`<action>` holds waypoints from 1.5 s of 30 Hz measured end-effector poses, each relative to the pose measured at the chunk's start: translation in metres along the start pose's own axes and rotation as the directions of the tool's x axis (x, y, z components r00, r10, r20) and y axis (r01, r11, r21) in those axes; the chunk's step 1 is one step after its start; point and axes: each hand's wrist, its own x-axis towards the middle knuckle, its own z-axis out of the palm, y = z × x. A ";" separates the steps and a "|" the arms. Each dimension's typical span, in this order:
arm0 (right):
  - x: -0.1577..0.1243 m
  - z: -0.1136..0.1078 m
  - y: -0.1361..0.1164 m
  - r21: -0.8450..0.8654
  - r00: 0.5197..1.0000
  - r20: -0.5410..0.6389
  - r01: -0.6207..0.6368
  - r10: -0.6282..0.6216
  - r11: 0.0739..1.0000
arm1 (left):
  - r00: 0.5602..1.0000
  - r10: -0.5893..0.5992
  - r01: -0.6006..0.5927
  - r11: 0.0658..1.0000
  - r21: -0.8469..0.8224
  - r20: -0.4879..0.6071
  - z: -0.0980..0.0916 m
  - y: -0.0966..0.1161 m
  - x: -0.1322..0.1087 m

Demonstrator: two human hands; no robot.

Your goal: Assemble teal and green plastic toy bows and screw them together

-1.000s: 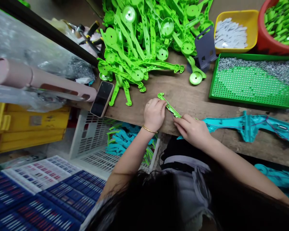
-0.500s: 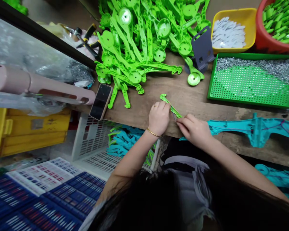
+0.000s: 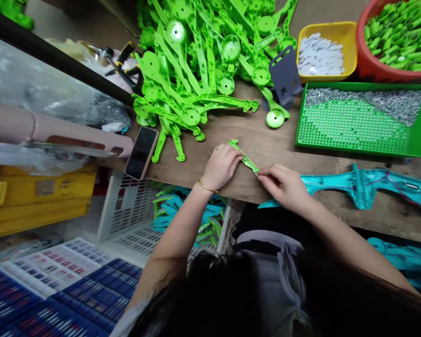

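Between my hands a slim green plastic piece (image 3: 249,164) with a hooked far end lies slanted just over the wooden bench. My left hand (image 3: 221,164) is closed on its upper part, fingertips along its edge. My right hand (image 3: 284,185) pinches at its near lower end; a thin dark line shows along the piece, too small to make out fully. Beside my right hand a long turquoise plastic part (image 3: 363,187) lies on the bench, with a purple string on it. Part of it is hidden behind that hand.
A heap of green plastic parts (image 3: 191,70) covers the back. At right stand a green tray (image 3: 363,152) of small metal pieces, a yellow bin (image 3: 349,51) of white pieces and a red tub (image 3: 365,61). A phone (image 3: 142,152) lies at left, above a white crate (image 3: 121,201).
The view has shifted a little. My left hand has slid back and left along the green piece, so more of it shows. My right hand still pinches its lower end.
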 end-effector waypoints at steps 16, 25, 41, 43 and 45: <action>0.003 -0.019 -0.004 0.208 0.977 0.041 -0.215 0.211 0.954 | 0.988 0.129 -0.141 0.978 0.157 0.083 -0.003 0.010 -0.011; -0.010 -0.005 0.008 -0.049 0.995 0.094 0.043 -0.038 0.998 | 0.991 -0.119 0.105 0.977 0.184 0.065 0.002 0.032 -0.004; -0.007 -0.009 0.007 -0.011 0.996 0.077 0.047 -0.046 0.999 | 0.987 0.066 -0.098 0.969 0.228 0.143 -0.007 0.029 -0.022; -0.005 -0.013 0.005 0.025 0.994 0.106 0.011 -0.014 1.000 | 0.995 0.008 -0.020 0.992 0.127 0.096 -0.011 0.024 -0.021; -0.003 -0.018 0.002 0.057 0.989 0.143 -0.036 0.028 0.998 | 0.999 -0.035 0.035 0.999 0.033 0.012 -0.013 0.023 -0.020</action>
